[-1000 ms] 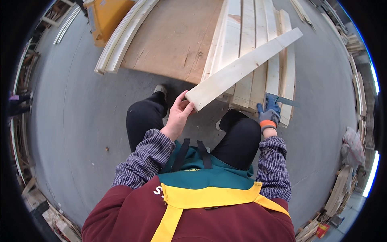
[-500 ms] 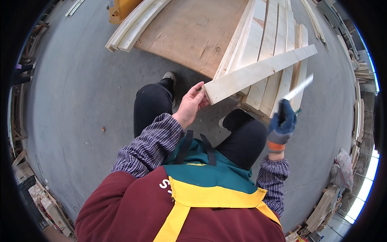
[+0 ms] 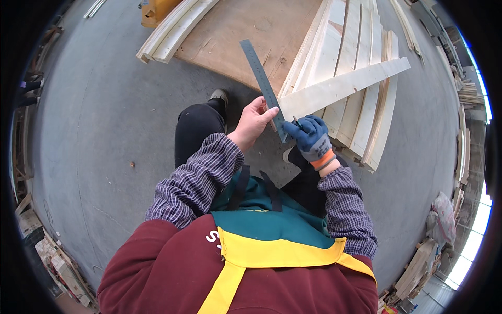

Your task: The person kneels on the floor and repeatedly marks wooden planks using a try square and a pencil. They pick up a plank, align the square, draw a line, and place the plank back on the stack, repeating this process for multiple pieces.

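A long steel ruler (image 3: 259, 77) lies across the near end of a pale wooden board (image 3: 345, 86), its far part reaching over the plywood. My bare left hand (image 3: 252, 123) is closed at the board's end, with the thumb pressed on the ruler. In a blue and grey glove, my right hand (image 3: 314, 138) grips the ruler's near end, and a thin dark pencil-like stick (image 3: 298, 123) pokes out between its fingers. The board rests aslant on several long wooden strips (image 3: 348, 65), its near end in my left hand.
A brown plywood sheet (image 3: 230, 42) lies ahead, with curved wooden strips (image 3: 178, 34) along its left edge. Beyond stands a yellow object (image 3: 157, 13). Stacked timber (image 3: 63, 267) lines the left side; a pale bag (image 3: 442, 220) sits among wood at the right. My knees are below the board.
My right hand has come left from beside the stack, bringing the ruler onto the board's end. The left hand's thumb now presses on the ruler; the board's near end has shifted slightly right.
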Action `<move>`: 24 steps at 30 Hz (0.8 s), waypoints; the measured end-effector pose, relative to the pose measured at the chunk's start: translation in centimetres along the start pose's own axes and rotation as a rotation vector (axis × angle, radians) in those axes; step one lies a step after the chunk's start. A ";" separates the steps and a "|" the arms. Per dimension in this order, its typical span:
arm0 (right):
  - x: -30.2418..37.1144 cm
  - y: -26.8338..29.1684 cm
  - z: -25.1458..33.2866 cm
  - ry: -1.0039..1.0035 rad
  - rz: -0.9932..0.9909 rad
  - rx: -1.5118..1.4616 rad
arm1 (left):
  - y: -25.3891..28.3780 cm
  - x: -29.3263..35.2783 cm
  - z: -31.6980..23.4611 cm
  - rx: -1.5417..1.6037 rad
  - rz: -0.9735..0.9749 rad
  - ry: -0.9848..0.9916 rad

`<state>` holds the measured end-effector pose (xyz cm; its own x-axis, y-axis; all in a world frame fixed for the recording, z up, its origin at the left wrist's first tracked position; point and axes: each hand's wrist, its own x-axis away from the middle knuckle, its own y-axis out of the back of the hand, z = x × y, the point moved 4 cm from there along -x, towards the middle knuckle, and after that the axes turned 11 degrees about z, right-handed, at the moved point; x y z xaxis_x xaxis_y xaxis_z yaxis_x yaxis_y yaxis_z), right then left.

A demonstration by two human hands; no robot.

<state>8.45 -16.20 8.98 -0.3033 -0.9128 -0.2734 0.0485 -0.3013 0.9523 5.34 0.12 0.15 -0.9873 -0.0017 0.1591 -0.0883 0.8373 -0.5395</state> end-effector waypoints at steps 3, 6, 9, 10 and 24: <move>1.5 -0.2 1.2 -0.206 0.016 0.098 | -0.2 -0.8 0.0 0.026 0.016 -0.034; 5.1 -0.2 3.7 -0.681 -0.386 -0.417 | -0.2 -0.4 0.4 0.085 -0.020 -0.068; 7.2 -4.2 4.8 -1.297 -0.505 -1.287 | -0.1 0.0 0.9 0.083 -0.035 -0.058; 6.9 -5.1 4.8 -1.333 -0.512 -1.483 | 0.0 -0.1 1.0 0.081 -0.031 -0.057; 2.2 -6.3 2.8 -1.316 -0.612 -1.795 | 1.1 1.4 3.2 0.328 0.038 0.171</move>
<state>4.81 -15.50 2.73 -0.8061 -0.2618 0.5307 0.0160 -0.9062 -0.4226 3.44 -0.68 -2.91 -0.9568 0.1402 0.2548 -0.1175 0.6153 -0.7795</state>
